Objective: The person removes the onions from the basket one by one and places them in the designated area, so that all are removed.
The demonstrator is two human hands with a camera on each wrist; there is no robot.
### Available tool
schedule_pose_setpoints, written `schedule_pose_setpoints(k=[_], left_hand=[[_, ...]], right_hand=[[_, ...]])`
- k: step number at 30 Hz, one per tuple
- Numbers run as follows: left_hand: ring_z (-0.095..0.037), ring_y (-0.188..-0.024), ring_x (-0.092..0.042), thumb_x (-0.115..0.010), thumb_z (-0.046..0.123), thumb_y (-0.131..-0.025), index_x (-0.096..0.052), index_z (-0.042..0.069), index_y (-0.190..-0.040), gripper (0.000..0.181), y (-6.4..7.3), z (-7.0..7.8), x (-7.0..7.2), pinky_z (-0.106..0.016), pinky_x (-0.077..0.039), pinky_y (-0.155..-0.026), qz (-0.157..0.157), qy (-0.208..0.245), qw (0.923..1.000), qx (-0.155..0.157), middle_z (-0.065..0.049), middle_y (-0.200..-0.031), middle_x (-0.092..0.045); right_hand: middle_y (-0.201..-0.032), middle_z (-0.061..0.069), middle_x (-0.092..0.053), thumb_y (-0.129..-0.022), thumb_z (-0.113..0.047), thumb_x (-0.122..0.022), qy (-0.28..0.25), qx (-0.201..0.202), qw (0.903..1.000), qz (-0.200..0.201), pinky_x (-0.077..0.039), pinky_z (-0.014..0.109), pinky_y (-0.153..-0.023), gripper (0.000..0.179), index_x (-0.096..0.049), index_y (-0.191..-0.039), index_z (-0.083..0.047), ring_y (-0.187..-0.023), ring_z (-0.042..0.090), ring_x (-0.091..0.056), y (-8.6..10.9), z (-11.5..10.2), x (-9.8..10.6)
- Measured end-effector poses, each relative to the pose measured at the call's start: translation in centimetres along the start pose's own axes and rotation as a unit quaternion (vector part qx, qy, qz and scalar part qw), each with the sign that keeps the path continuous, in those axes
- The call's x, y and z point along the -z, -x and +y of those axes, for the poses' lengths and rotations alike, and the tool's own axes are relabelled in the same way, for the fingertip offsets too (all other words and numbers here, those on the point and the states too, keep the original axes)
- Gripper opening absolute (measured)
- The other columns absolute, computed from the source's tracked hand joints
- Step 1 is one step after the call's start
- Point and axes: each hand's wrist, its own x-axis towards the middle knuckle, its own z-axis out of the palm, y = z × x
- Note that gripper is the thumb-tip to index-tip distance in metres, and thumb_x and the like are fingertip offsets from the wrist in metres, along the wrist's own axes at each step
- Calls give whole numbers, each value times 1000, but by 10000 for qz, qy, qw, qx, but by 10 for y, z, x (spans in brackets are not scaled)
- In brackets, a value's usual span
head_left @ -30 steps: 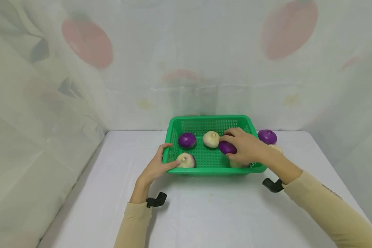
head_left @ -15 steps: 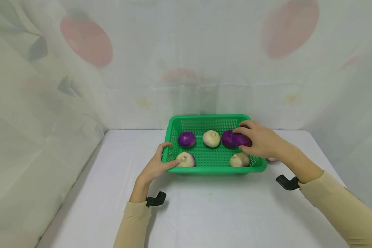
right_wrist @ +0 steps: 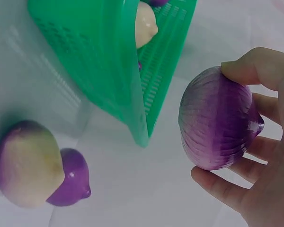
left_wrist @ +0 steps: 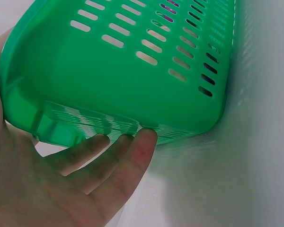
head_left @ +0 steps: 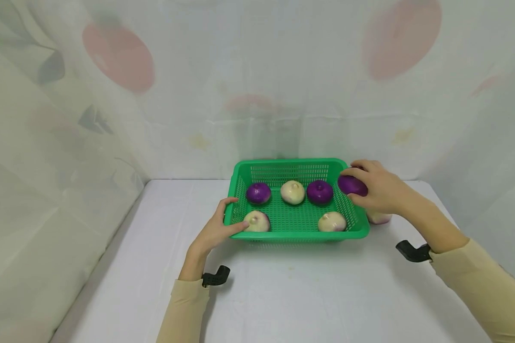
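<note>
My right hand (head_left: 379, 188) holds a purple onion (right_wrist: 220, 118) between thumb and fingers, raised by the right rim of the green plastic basket (head_left: 300, 235). At the basket's left front corner my left hand (head_left: 218, 228) grips the rim, its fingers (left_wrist: 125, 172) against the outer wall in the left wrist view. Inside the basket at the back lie a purple onion (head_left: 258, 193), a pale onion (head_left: 293, 192) and another purple onion (head_left: 319, 192). Toward the front are pale onions at left (head_left: 257, 222) and right (head_left: 332, 222).
Outside the basket's right side, a pale onion (right_wrist: 31, 165) with a purple edge and a purple onion (right_wrist: 72, 179) lie on the white cloth. Behind the table (head_left: 283, 290) hangs a pale printed curtain (head_left: 283, 95); similar cloth hangs at both sides.
My right hand has carried the purple onion rightward and up, from over the basket's interior to its right rim. The left hand and the basket stay in place.
</note>
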Motion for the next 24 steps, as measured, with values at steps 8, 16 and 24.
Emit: schedule_pose_setpoints(k=[8,16,24], left_hand=[[-36,-131,-44,-79,48,-86,-29,36,-152,84,1,-1,0,-59,-37,-105,-8,27,10000,-47,-17,-156,-33],[-35,-129,-46,-79,49,-86,-29,36,-152,84,1,-1,-1,-59,-37,-105,34,-43,10000,-46,-15,-155,-35],[-37,-131,-45,-79,49,-86,-30,37,-151,83,1,-1,0,-61,-37,-105,75,-124,9999,-49,-15,-157,-33]], right_hand=[[-141,23,-46,-90,-21,-72,-90,-397,9991,91,-50,68,-80,48,-59,-135,-14,-127,47,-40,7,16,9],[-141,25,-44,-90,-20,-73,-167,-743,9967,264,-48,71,-81,50,-58,-136,-9,-125,50,-42,11,35,15],[-137,26,-45,-90,-20,-73,-236,-895,9948,423,-47,71,-83,52,-56,-137,-6,-122,52,-41,12,58,13]])
